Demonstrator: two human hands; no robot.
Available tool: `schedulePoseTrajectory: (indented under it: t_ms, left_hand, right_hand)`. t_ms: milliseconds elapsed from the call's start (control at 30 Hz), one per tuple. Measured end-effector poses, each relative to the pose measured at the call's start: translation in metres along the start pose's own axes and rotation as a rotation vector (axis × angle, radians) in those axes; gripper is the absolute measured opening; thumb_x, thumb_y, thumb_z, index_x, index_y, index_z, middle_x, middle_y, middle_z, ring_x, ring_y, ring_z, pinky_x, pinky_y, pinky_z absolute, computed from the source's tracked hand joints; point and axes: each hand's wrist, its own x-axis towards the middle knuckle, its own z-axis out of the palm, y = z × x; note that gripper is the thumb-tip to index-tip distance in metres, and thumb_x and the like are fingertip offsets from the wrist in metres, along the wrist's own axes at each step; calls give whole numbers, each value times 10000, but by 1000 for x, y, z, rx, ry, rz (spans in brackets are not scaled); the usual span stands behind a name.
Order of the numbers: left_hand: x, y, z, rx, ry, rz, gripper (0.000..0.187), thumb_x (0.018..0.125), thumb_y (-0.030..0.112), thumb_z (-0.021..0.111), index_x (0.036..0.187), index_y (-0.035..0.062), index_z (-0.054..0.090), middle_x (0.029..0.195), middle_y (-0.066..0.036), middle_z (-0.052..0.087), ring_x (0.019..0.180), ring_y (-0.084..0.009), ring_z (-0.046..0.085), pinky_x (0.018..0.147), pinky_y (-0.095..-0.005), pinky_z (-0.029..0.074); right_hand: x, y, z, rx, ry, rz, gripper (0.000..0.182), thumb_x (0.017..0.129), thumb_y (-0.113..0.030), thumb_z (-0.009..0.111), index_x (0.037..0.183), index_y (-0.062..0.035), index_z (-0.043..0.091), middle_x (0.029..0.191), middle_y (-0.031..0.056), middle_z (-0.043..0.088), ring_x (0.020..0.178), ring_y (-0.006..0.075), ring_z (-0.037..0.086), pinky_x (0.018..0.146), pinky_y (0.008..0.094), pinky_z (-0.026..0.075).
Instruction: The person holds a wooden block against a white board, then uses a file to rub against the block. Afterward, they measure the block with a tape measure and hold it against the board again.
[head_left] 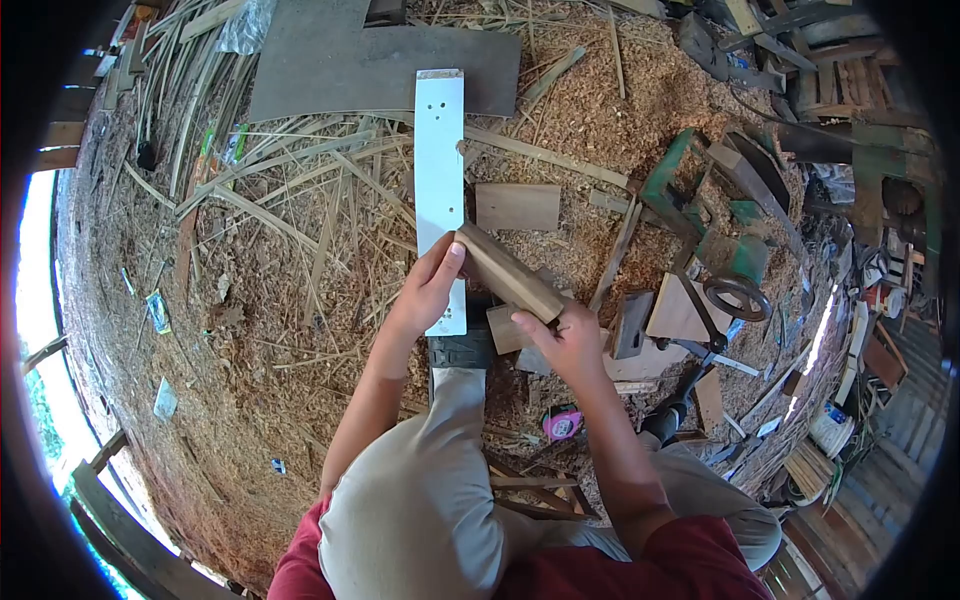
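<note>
A short brown wooden block [508, 272] is held slantwise in front of me, between my two hands. My left hand [432, 285] is closed on its upper left end, thumb on top. At the lower right end, my right hand [567, 345] grips the block with thumb and fingers. A long white board [438, 150] with several small holes lies partly beneath the block and my left hand, its near end by my shoe [462, 350]. Beyond the block, a flat piece of wood [518, 207] rests on the shavings.
Wood shavings [640, 90] and thin strips [290, 185] cover the ground. A dark sheet [330, 65] lies at the far side. To the right stands a green metal machine with a handwheel [738, 298]. A pink tape measure [562, 422] sits near my right forearm.
</note>
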Motion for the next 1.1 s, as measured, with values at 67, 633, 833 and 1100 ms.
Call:
schedulePoseTrajectory:
  t_ms: [67,633,833,1100]
  left_hand:
    - [-1,0,2,-114,-27,27,566,1121,464,339,1358,-1,558,1098,-85,640,1017,-164,582,931,-330,463]
    - [6,15,3,-299,-67,75,910,801,664,581,1438,22,481,1182,-118,625,1159,-236,598,1038,-385,418]
    - [7,17,12,-359,-110,90,911,778,588,652,1454,11,452,1175,-107,620,1147,-225,591,1032,-375,421]
    - [14,9,42,-382,-134,124,685,846,252,739,1446,68,466,1184,-83,605,1095,-182,588,973,-330,470]
  right_hand:
    - [3,-3,5,-36,98,-88,450,872,-244,809,1271,-65,704,868,112,678,718,228,630,673,342,505]
    - [2,-9,4,-50,107,-154,756,703,124,572,1382,-191,676,956,99,597,789,248,590,715,336,503]
    - [-3,-11,-1,-40,120,-147,762,701,133,569,1383,-189,674,988,106,610,833,261,614,748,342,517]
    - [-34,-5,-11,53,93,-16,715,770,-22,720,1460,-95,550,1163,175,630,995,326,643,862,379,532]
